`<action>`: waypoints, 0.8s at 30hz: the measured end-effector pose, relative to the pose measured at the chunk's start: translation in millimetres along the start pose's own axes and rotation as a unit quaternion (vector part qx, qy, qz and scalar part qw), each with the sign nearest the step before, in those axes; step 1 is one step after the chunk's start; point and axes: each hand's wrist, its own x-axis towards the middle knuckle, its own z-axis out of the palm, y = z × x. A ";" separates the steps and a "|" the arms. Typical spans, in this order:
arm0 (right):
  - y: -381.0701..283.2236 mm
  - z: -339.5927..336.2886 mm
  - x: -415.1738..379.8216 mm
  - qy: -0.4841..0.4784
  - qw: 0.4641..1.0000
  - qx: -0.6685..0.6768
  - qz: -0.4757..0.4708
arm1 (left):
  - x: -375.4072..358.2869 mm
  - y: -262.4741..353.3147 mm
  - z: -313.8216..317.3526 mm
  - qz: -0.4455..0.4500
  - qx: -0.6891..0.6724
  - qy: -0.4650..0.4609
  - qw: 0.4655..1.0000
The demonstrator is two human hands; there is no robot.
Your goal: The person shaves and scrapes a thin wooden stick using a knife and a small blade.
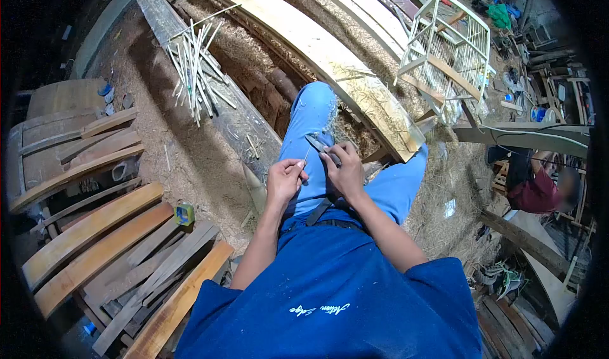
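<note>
My left hand [285, 180] is closed, pinching a thin wooden stick [307, 155] between thumb and fingertips. In my right hand [346, 170] is a knife [314, 143], its dark blade pointing up and to the left, right by the stick. Both hands are close together over my lap, above the blue trousers [311, 115]. Pale shavings cling to the trousers near the knee. Ahead and to the left, a loose pile of thin sticks [198, 73] lies on a worn plank [238, 121].
A long pale board [304, 39] with shavings on it crosses ahead of me. A wooden birdcage [447, 54] stands at the upper right. Curved wooden pieces [95, 232] are stacked at left, near a yellow-green tape measure [184, 215]. Another person [536, 188] is at far right.
</note>
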 end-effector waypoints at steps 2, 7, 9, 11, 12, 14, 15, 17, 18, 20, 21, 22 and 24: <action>2.7 2.1 -2.8 0.021 1.000 0.012 0.001 | -3.7 2.4 -2.4 0.003 0.011 -0.008 1.000; 17.2 -4.4 21.4 0.056 0.991 0.082 0.085 | -7.5 6.0 -8.5 -0.004 -0.021 -0.032 0.999; 16.7 -6.2 29.6 -0.017 0.976 0.162 0.145 | -9.1 4.0 -9.8 0.009 -0.014 -0.048 0.999; 9.3 -5.0 32.0 -0.104 0.940 0.279 0.168 | -8.4 5.1 -7.4 0.024 -0.009 -0.064 0.998; 4.0 -2.1 31.3 -0.134 0.938 0.275 0.161 | -8.7 6.4 -6.3 0.024 -0.002 -0.072 0.997; -0.1 2.9 30.5 -0.215 0.919 0.277 0.182 | -10.3 7.3 -5.9 0.024 0.004 -0.076 0.997; 0.7 5.6 31.1 -0.217 0.918 0.278 0.180 | -11.0 7.4 -5.5 0.027 -0.004 -0.083 0.996; 2.6 9.1 34.8 -0.187 0.898 0.333 0.218 | -13.4 7.2 -10.1 0.032 -0.013 -0.085 0.996; 5.3 8.7 40.5 -0.151 0.913 0.321 0.199 | -16.1 6.2 -14.0 0.031 0.006 -0.092 0.995; 16.0 6.1 51.9 -0.101 0.948 0.247 0.172 | -23.0 6.7 -19.6 0.017 0.054 -0.093 0.994; 21.9 7.0 55.9 -0.093 0.962 0.204 0.155 | -23.2 3.4 -20.6 0.017 0.054 -0.093 0.994; 25.6 10.8 53.9 -0.093 0.962 0.204 0.156 | -22.5 -0.8 -21.7 0.024 0.039 -0.074 0.996; 25.3 14.8 48.6 -0.015 0.996 0.074 0.054 | -22.3 -1.5 -20.7 0.030 0.024 -0.054 0.998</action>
